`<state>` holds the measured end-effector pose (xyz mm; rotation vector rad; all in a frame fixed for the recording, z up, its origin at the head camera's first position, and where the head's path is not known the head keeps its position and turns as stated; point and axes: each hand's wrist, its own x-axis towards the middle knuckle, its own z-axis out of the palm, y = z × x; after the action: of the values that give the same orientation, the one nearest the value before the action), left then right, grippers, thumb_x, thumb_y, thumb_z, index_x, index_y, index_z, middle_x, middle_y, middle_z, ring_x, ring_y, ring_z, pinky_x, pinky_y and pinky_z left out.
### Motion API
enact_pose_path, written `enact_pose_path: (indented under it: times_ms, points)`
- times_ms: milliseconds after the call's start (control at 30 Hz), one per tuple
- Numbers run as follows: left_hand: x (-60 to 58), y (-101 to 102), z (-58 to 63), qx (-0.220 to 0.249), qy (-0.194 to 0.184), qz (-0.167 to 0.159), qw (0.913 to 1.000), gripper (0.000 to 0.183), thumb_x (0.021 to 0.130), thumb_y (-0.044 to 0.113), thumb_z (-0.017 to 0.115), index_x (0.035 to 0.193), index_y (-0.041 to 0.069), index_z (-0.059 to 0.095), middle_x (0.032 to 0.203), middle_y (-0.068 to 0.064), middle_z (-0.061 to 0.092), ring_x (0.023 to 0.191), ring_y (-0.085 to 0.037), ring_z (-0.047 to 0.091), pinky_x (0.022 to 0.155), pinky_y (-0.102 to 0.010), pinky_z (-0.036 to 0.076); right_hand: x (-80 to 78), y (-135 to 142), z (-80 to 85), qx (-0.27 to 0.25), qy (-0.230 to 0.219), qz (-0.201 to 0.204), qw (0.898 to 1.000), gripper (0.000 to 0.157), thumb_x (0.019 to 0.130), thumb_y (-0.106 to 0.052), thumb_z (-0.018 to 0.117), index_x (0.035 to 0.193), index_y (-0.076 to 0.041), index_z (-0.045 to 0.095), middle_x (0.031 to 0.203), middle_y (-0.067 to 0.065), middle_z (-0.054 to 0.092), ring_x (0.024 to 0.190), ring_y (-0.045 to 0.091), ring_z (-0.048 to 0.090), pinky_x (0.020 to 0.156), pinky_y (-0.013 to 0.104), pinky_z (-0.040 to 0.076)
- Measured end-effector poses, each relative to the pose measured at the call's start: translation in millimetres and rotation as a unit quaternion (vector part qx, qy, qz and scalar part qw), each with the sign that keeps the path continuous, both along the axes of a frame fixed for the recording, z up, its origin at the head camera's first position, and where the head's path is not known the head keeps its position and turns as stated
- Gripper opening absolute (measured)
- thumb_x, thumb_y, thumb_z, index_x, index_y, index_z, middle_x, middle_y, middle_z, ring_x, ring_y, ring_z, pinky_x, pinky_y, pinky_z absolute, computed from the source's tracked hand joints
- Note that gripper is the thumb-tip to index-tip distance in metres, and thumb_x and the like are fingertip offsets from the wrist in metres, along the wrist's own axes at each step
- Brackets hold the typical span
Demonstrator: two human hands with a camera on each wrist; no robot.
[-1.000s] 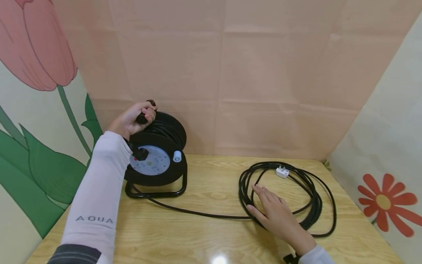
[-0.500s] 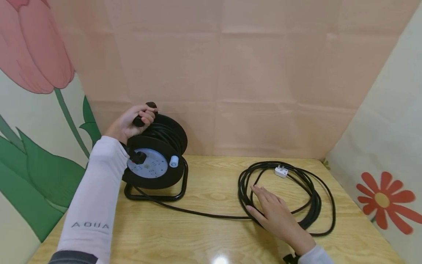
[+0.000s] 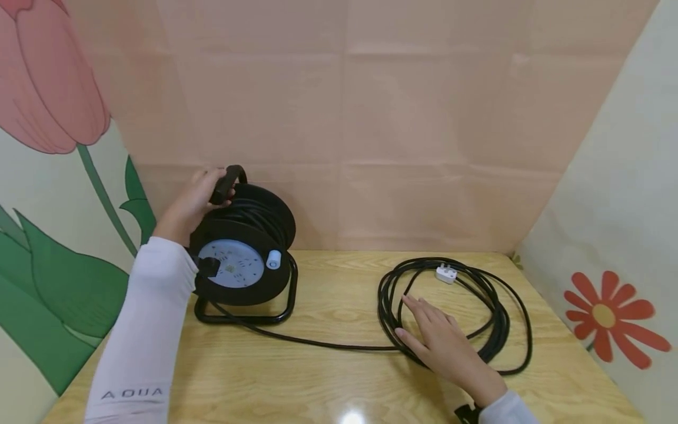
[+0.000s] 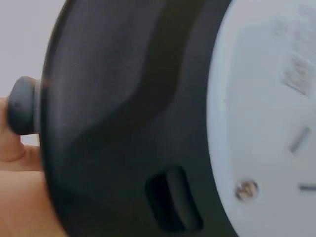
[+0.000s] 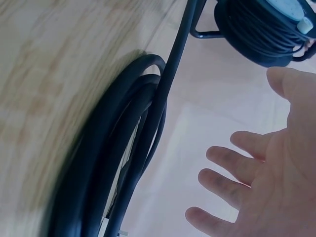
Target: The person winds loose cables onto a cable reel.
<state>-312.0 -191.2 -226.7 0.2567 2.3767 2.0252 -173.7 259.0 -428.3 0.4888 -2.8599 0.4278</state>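
Observation:
My left hand (image 3: 192, 200) holds the black carry handle (image 3: 228, 184) of a cable reel (image 3: 251, 238) at the left. Most of the handle shows in front of the hand, with fingertips peeking past it. In the left wrist view the reel's rim (image 4: 113, 123) and pale socket face (image 4: 266, 148) fill the frame, and fingers show at the left edge. My right hand (image 3: 445, 341), fingers extended and slightly spread, is over the near left side of a loose black cable coil (image 3: 495, 338). The right wrist view shows the coil (image 5: 108, 143) apart from those fingers.
A white plug (image 3: 446, 273) lies at the coil's far side. One run of cable (image 3: 323, 344) crosses the wooden table (image 3: 296, 388) from coil to reel. The reel stands on a black tube frame (image 3: 254, 321). Behind the table is a peach-coloured wall (image 3: 413, 129).
My left hand has shifted from its fist over the handle, uncovering more of it. The view has turned slightly, so reel and coil sit further left. My right hand looks unchanged.

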Motion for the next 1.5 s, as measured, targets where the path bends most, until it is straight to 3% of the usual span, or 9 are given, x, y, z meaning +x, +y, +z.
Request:
enact_pose_path:
  times_ms: [167,367,500,633,733,867,1067,1267,1500]
  points:
    - [17.4,0.1,-11.2,-0.105,0.113,0.044,0.9871,0.062,0.107,0.034,0.041,0.156,0.004,0.019,0.156,-0.022,0.028,0.138,-0.034,0.035,0.111,-0.048,0.036,0.1,0.4,0.4,0.001,-0.006,-0.004,1.000,0.070,0.102,-0.056,0.048,0.157,-0.016,0.032,0.156,0.011,0.039,0.142,0.040,0.035,0.103,0.074,0.030]
    - [31.6,3.1,-19.1,-0.089,0.187,0.076,0.9754,0.056,0.105,0.027,0.046,0.151,0.001,0.027,0.152,-0.021,0.032,0.141,-0.035,0.032,0.116,-0.050,0.026,-0.4,-0.4,1.2,-0.005,-0.005,-0.002,1.000,0.068,0.102,-0.052,0.051,0.157,-0.017,0.033,0.156,0.011,0.039,0.142,0.039,0.034,0.102,0.075,0.029]
    - [45.9,6.9,-27.7,-0.060,0.226,0.121,0.9648,0.048,0.104,0.024,0.050,0.143,-0.001,0.037,0.148,-0.016,0.036,0.136,-0.028,0.037,0.110,-0.042,0.032,0.2,-1.2,0.7,-0.006,-0.008,0.002,1.000,0.069,0.102,-0.055,0.049,0.157,-0.016,0.033,0.156,0.011,0.039,0.143,0.039,0.033,0.103,0.074,0.029]
    - [62.8,11.5,-43.5,-0.052,0.279,0.203,0.9372,0.037,0.101,0.022,0.056,0.129,-0.001,0.052,0.125,-0.006,0.049,0.114,-0.019,0.048,0.095,-0.030,0.039,0.6,-0.6,1.2,-0.004,-0.007,0.004,1.000,0.069,0.102,-0.056,0.048,0.157,-0.016,0.032,0.157,0.011,0.038,0.143,0.039,0.033,0.104,0.074,0.029]
    - [74.5,13.2,-59.2,-0.063,0.314,0.213,0.9233,0.027,0.099,0.017,0.060,0.120,-0.001,0.058,0.103,-0.002,0.053,0.090,-0.016,0.050,0.077,-0.024,0.042,0.6,-0.6,1.4,-0.006,-0.003,0.004,1.000,0.068,0.102,-0.054,0.050,0.157,-0.016,0.033,0.156,0.011,0.039,0.142,0.039,0.034,0.103,0.075,0.029]
    - [87.3,15.0,-82.9,-0.139,0.293,0.142,0.9352,0.027,0.100,0.022,0.063,0.119,0.003,0.056,0.092,-0.003,0.055,0.077,-0.017,0.050,0.064,-0.023,0.042,1.3,-1.0,-0.9,-0.004,-0.002,0.004,1.000,0.068,0.102,-0.051,0.053,0.156,-0.016,0.034,0.156,0.011,0.040,0.142,0.039,0.035,0.103,0.074,0.030]
    - [89.9,25.1,-111.7,-0.241,0.136,0.037,0.9603,0.049,0.101,0.057,0.049,0.121,0.013,0.058,0.098,-0.006,0.061,0.082,-0.022,0.056,0.067,-0.034,0.049,1.0,0.3,-1.9,-0.003,-0.004,0.006,1.000,0.068,0.102,-0.051,0.053,0.156,-0.016,0.034,0.155,0.012,0.040,0.141,0.039,0.036,0.102,0.074,0.031]
    - [75.4,45.5,-129.1,-0.191,0.042,-0.049,0.9795,0.064,0.104,0.062,0.031,0.124,0.011,0.063,0.100,-0.010,0.063,0.082,-0.028,0.057,0.066,-0.038,0.050,0.7,0.9,-3.8,-0.002,0.000,0.004,1.000,0.067,0.101,-0.050,0.055,0.155,-0.015,0.036,0.155,0.011,0.041,0.141,0.039,0.037,0.103,0.072,0.032]
    - [66.6,65.4,-135.9,-0.077,-0.007,-0.054,0.9956,0.062,0.106,0.056,0.033,0.120,0.003,0.061,0.090,-0.009,0.059,0.074,-0.021,0.054,0.057,-0.032,0.048,1.7,-2.0,-5.1,-0.007,-0.001,0.014,1.000,0.065,0.101,-0.048,0.055,0.154,-0.014,0.038,0.155,0.011,0.041,0.141,0.039,0.037,0.104,0.071,0.031]
